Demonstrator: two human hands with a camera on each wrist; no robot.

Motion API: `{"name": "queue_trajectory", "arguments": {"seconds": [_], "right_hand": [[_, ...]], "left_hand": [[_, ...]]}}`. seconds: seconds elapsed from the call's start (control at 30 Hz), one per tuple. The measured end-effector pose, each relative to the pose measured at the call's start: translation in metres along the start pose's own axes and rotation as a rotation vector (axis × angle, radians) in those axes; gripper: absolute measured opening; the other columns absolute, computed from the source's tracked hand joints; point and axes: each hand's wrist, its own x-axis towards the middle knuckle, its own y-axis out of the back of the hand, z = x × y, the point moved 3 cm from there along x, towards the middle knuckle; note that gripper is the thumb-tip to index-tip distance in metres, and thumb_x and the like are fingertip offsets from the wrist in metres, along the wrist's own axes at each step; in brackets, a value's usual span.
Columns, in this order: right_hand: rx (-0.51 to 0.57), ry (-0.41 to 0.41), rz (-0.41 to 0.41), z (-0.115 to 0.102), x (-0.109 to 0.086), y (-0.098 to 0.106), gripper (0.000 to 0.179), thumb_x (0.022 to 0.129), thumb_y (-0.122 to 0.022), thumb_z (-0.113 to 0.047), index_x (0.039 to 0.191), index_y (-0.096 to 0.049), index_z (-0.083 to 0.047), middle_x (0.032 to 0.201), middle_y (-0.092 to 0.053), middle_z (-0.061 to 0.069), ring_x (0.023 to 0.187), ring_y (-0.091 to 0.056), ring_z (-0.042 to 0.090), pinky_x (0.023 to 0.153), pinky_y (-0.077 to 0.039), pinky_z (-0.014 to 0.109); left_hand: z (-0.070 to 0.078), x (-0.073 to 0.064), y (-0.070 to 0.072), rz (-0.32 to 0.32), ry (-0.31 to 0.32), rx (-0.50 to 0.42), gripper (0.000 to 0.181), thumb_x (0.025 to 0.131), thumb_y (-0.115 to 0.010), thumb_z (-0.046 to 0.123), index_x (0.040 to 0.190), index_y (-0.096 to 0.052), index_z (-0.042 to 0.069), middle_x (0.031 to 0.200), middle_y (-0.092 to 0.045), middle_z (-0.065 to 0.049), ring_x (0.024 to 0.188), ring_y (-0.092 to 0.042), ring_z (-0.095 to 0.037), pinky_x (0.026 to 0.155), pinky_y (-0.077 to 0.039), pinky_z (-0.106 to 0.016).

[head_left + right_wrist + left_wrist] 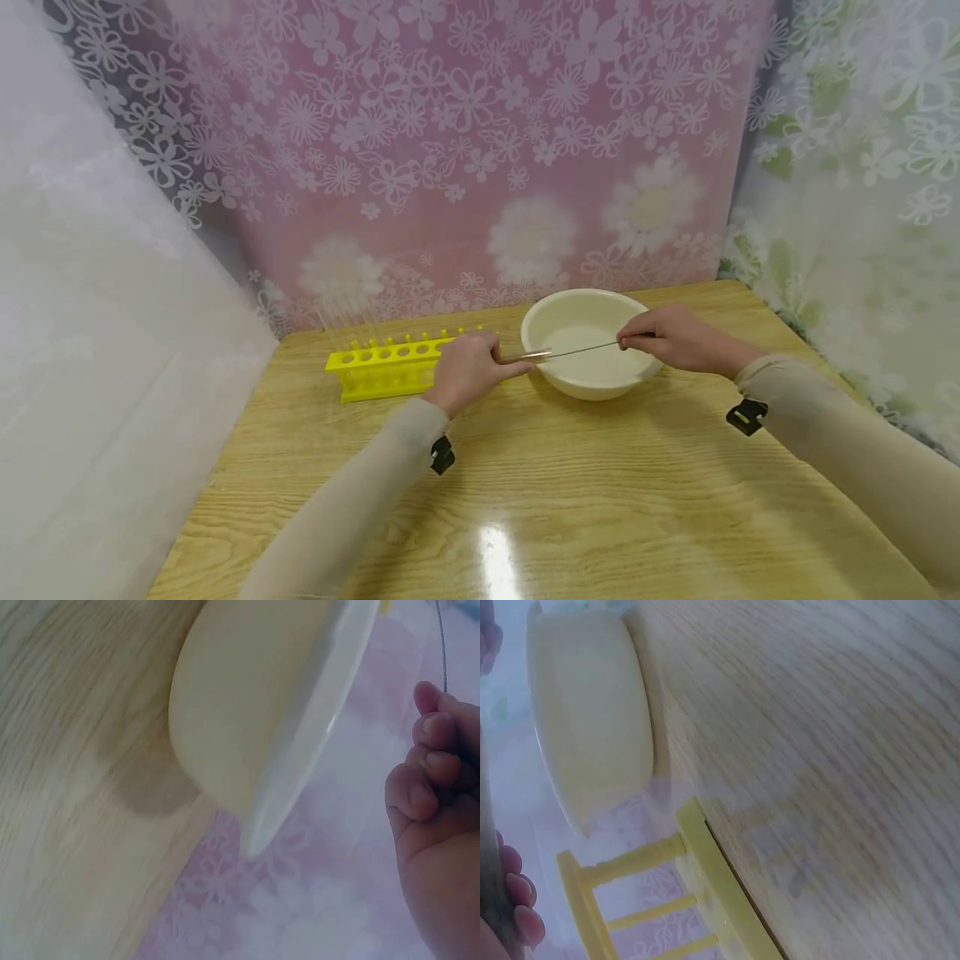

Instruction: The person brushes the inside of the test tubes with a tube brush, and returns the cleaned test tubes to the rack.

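Observation:
My left hand [468, 371] grips a clear glass test tube [528, 357] lying nearly level, its mouth pointing right over the near-left rim of a cream basin [592, 390]. From that mouth runs the thin wire handle of a test tube brush [585, 348]; the bristle end is hidden in the tube and behind my left hand. Over the basin's right side, my right hand [671, 337] pinches the wire's outer end, fingers curled. In the right wrist view the wire [443, 652] looks twisted. The left wrist view catches only some curled fingers [525, 907] at its edge.
A yellow test tube rack [382, 387] stands left of the basin, partly behind my left hand, with several clear tubes [348, 321] toward its back left. Flowered curtains [450, 167] hang behind and beside the wooden table [570, 500].

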Motion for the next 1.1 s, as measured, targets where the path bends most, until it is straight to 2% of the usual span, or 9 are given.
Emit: {"name": "queue_trajectory", "arguments": {"seconds": [0.2,0.37,0.57,0.87,1.0,1.1], "right_hand": [[0.053,0.092,-0.028,-0.022,0.025,-0.025,0.019,0.101,-0.06,-0.009,0.11,-0.076,-0.01,0.104,-0.076,0.003,0.095,-0.072,0.019,0.08,-0.056,0.037],[0.054,0.121,-0.026,-0.034,0.034,-0.03,0.018,0.101,-0.061,-0.008,0.109,-0.077,-0.01,0.103,-0.077,0.004,0.095,-0.072,0.018,0.081,-0.057,0.038],[0.051,0.103,-0.023,-0.031,0.028,-0.027,0.018,0.101,-0.061,-0.011,0.108,-0.077,-0.011,0.103,-0.077,0.003,0.094,-0.072,0.017,0.079,-0.056,0.038],[0.074,0.072,0.001,-0.024,0.015,-0.016,0.017,0.101,-0.061,-0.013,0.104,-0.077,-0.011,0.101,-0.076,0.004,0.089,-0.07,0.024,0.073,-0.052,0.032],[0.055,0.056,0.002,-0.022,0.008,-0.01,0.017,0.102,-0.061,-0.014,0.106,-0.077,-0.012,0.103,-0.076,0.003,0.091,-0.069,0.022,0.074,-0.052,0.034],[0.061,0.019,-0.011,-0.015,-0.001,-0.002,0.02,0.103,-0.059,-0.015,0.111,-0.076,-0.01,0.107,-0.075,0.005,0.096,-0.069,0.022,0.079,-0.054,0.038]], "left_hand": [[0.01,0.004,-0.006,-0.029,0.002,-0.02,0.057,0.077,-0.07,0.075,0.068,-0.053,0.021,0.058,-0.051,0.007,0.049,-0.045,-0.011,0.045,-0.036,-0.027],[0.013,0.004,-0.007,-0.022,-0.003,-0.003,0.061,0.078,-0.066,0.078,0.069,-0.051,0.019,0.057,-0.047,0.004,0.047,-0.04,-0.012,0.044,-0.032,-0.027],[0.013,0.004,-0.006,-0.017,-0.007,-0.019,0.062,0.079,-0.062,0.08,0.068,-0.051,0.02,0.057,-0.048,0.005,0.047,-0.04,-0.012,0.044,-0.033,-0.027],[0.022,0.005,-0.005,-0.025,-0.024,-0.073,0.059,0.079,-0.065,0.078,0.068,-0.055,0.021,0.058,-0.052,0.006,0.049,-0.044,-0.01,0.043,-0.036,-0.027],[0.025,0.007,-0.004,-0.04,-0.031,-0.1,0.057,0.079,-0.066,0.077,0.07,-0.059,0.021,0.06,-0.055,0.008,0.05,-0.048,-0.009,0.045,-0.038,-0.026],[0.021,0.006,-0.004,-0.042,-0.017,-0.103,0.056,0.079,-0.068,0.075,0.07,-0.057,0.021,0.06,-0.054,0.008,0.05,-0.047,-0.01,0.045,-0.036,-0.025]]}}
